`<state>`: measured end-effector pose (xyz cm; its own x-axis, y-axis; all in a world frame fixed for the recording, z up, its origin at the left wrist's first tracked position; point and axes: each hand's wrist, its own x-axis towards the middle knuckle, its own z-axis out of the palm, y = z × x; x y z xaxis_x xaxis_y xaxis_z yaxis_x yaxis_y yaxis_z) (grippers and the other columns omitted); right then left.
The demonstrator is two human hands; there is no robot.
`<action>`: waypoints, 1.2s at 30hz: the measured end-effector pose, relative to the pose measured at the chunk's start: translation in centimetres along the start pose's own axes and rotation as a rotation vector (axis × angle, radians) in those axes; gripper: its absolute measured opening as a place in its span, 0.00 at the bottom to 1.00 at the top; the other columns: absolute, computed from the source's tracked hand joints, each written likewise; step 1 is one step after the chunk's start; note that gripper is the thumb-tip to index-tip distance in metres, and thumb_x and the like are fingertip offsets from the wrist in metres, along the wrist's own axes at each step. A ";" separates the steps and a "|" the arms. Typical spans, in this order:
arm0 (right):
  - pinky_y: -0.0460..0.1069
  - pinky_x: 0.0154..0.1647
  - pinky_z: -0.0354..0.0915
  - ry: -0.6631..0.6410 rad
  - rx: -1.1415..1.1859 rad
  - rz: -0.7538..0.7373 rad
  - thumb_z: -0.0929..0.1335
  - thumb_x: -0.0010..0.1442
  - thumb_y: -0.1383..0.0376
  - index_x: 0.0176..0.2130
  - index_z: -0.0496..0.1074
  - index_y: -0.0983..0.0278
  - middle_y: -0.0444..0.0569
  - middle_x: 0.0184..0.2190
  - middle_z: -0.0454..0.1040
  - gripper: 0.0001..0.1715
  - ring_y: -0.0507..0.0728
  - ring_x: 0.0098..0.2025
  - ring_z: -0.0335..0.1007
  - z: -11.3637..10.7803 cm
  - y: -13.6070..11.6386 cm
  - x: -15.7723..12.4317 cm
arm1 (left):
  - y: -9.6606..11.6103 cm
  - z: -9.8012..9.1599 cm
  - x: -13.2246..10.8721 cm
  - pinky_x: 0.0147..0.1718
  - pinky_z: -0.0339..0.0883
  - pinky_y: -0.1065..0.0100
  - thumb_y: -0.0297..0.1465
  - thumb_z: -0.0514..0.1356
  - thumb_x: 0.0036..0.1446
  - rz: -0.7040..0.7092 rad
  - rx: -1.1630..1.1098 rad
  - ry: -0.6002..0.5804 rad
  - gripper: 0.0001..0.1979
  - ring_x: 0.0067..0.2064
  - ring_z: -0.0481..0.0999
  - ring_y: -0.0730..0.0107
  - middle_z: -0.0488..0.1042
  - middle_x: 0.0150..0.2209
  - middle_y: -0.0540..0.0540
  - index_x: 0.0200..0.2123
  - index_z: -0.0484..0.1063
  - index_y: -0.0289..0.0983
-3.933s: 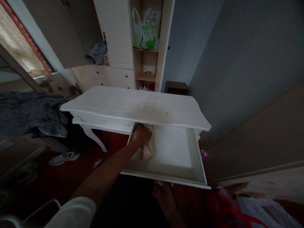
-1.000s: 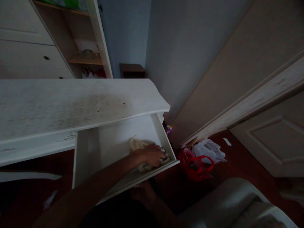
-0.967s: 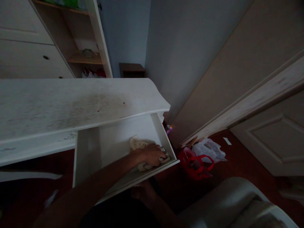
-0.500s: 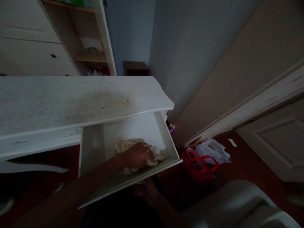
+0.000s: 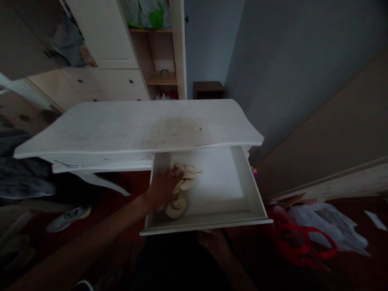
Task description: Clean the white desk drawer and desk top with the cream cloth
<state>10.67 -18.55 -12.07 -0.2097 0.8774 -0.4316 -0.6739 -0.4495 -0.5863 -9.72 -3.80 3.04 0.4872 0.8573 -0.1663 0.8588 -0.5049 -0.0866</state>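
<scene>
A white drawer (image 5: 212, 222) is pulled out of a white table (image 5: 127, 125). Inside it, my left hand (image 5: 163, 186) presses on a crumpled cream cloth (image 5: 176, 207), fingers wrapped over it, at the left end of the drawer. A ring shows on one finger. Below the drawer's front edge is my right hand (image 5: 214, 242), its fingers curled up against that edge and partly hidden in the dark.
The tabletop carries a dark smudged stain and small specks. A red bag (image 5: 298, 238) and a white plastic bag (image 5: 330, 226) lie on the floor at right. One shoe (image 5: 69, 218) is on the floor at left. Behind stands a white wardrobe (image 5: 115, 81) with open shelves.
My left hand has moved with the cloth from the right part of the drawer to its left end. My right hand stays at the front edge. The view has turned left.
</scene>
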 end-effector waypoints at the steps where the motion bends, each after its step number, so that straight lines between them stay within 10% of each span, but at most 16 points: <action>1: 0.49 0.24 0.57 0.006 -0.002 -0.006 0.78 0.43 0.51 0.28 0.75 0.62 0.46 0.24 0.75 0.20 0.50 0.20 0.59 -0.1 0.1 0.0 | 0.0 0.0 0.4 0.50 0.67 0.53 0.34 0.61 0.56 -0.035 0.021 0.047 0.34 0.60 0.66 0.46 0.61 0.66 0.36 0.65 0.60 0.41; 6: 0.48 0.24 0.56 0.009 -0.018 -0.003 0.78 0.45 0.50 0.28 0.75 0.63 0.45 0.23 0.73 0.20 0.49 0.19 0.58 -0.5 0.3 0.0 | -0.4 -0.2 3.1 0.48 0.67 0.54 0.26 0.50 0.63 -0.156 0.142 0.240 0.22 0.59 0.66 0.48 0.62 0.65 0.36 0.58 0.70 0.38; 15: 0.49 0.26 0.55 -0.045 -0.106 -0.004 0.76 0.46 0.47 0.25 0.73 0.64 0.43 0.20 0.69 0.24 0.49 0.20 0.56 0.4 -0.9 -0.6 | -2.4 -1.6 6.1 0.45 0.67 0.56 0.32 0.51 0.62 -0.180 0.076 0.070 0.18 0.48 0.76 0.50 0.77 0.47 0.34 0.47 0.77 0.33; 20: 0.49 0.24 0.53 0.002 -0.079 -0.001 0.77 0.44 0.49 0.28 0.73 0.63 0.43 0.21 0.69 0.22 0.49 0.19 0.55 0.5 -0.7 -0.5 | -2.2 -1.5 5.5 0.47 0.66 0.53 0.42 0.50 0.63 -0.204 0.058 0.117 0.26 0.53 0.72 0.42 0.73 0.51 0.27 0.49 0.74 0.27; 27: 0.49 0.25 0.54 -0.006 -0.074 0.016 0.76 0.45 0.53 0.27 0.71 0.62 0.43 0.23 0.71 0.19 0.49 0.20 0.55 0.3 -0.6 -0.4 | -1.2 -1.7 1.6 0.51 0.65 0.52 0.52 0.55 0.58 -0.042 0.010 -0.174 0.42 0.60 0.66 0.39 0.54 0.67 0.24 0.64 0.59 0.26; 36: 0.50 0.26 0.52 -0.053 -0.091 0.025 0.76 0.46 0.49 0.25 0.69 0.63 0.40 0.16 0.63 0.22 0.50 0.19 0.52 0.3 -1.1 -0.5 | -0.9 -0.7 0.1 0.60 0.48 0.36 0.41 0.75 0.32 0.164 -0.033 -0.366 0.58 0.67 0.53 0.30 0.47 0.70 0.28 0.67 0.56 0.38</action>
<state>11.28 -18.47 -11.02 -0.2643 0.8723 -0.4113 -0.6012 -0.4825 -0.6369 -10.37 -3.20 3.83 0.5346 0.6706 -0.5144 0.7820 -0.6233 0.0002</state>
